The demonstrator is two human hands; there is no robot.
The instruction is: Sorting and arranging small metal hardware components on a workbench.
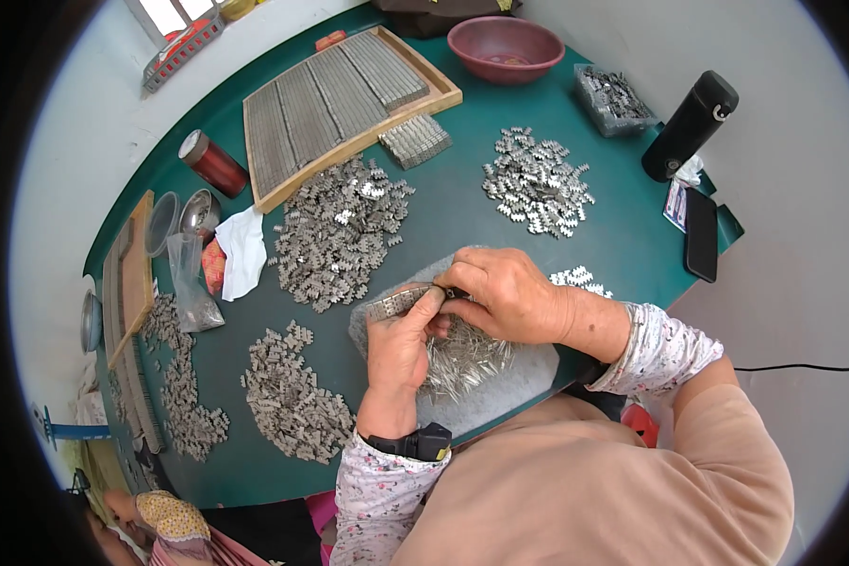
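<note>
Over the grey mat, left hand grips the metal strip; keep it steady where right hand pinches its end.

The curved tabletop is deep green, the flat mat mottled pale grey. The held row of small metal pieces is dull silver-grey; the heap of thin metal pins gleams paler silver. Small pink and dark flowers dot the white fabric sleeve. The round plastic basin is dusky maroon, the cylindrical flask black.
</note>
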